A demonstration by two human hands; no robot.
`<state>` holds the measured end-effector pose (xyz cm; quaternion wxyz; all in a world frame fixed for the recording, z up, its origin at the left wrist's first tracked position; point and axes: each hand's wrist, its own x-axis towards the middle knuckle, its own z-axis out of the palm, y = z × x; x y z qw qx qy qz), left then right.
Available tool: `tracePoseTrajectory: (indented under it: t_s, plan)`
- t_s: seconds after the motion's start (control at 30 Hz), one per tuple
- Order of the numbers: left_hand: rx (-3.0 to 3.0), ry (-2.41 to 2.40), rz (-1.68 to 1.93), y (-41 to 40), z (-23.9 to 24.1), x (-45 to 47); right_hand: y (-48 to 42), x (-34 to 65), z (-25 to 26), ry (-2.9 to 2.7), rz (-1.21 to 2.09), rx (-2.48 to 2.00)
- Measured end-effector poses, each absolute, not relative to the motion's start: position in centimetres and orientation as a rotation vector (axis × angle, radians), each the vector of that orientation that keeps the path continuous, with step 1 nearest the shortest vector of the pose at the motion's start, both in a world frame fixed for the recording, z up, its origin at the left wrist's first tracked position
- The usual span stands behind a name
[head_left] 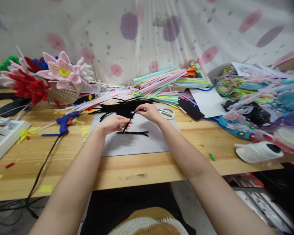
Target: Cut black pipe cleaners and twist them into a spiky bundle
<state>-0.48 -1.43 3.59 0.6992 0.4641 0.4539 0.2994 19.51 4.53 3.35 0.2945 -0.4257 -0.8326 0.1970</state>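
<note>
My left hand pinches a black pipe cleaner above a pale cutting mat. Its upper end meets the fingertips of my right hand, which are closed on it as well. Below them, a few short black pipe cleaners lie flat on the mat. Just behind my hands is a pile of black pipe cleaners, partly covered by my fingers. White-handled scissors rest at the mat's right side, their blades hidden by my right hand.
A blue glue gun with its cord lies to the left. Behind it stand pipe-cleaner flowers. Bundles of coloured pipe cleaners line the back. A black phone and a white thread spool are on the right.
</note>
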Motion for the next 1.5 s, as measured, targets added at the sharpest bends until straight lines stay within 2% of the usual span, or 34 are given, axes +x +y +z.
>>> tracePoseTrajectory:
  t_s: [0.07, 0.17, 0.3, 0.4, 0.5, 0.67, 1.0, 1.5]
  plan:
    - [1.006, 0.991, 0.713, -1.7, 3.0, -0.5, 4.0, 19.4, 3.0, -2.188, 0.489, -1.132]
    - [0.873, 0.960, 0.996, -2.0, 2.0, -0.2, 3.2, 18.9, 2.4, -2.054, 0.590, -1.101]
    - [0.572, 0.949, 1.385, -2.0, 0.7, 0.6, 1.9, 17.5, 1.2, -1.855, 1.001, -1.019]
    - [0.440, 0.949, 1.520, -1.7, 0.0, 1.1, 1.0, 16.0, 0.4, -1.746, 1.396, -0.928]
    - [0.446, 0.945, 1.612, -1.2, -0.5, 1.5, 0.6, 15.0, 0.0, -1.690, 1.601, -0.899]
    - [0.493, 0.883, 1.694, -0.6, -1.1, 1.8, 0.5, 14.5, -0.3, -1.635, 1.657, -0.909]
    - [0.049, 0.702, 1.668, -0.6, -0.1, 2.3, 1.0, 14.1, -1.6, -1.576, 1.724, -0.837]
    - [0.367, 0.765, 1.424, -1.2, -0.1, 1.7, 1.0, 15.4, -1.3, -1.633, 1.721, -0.857]
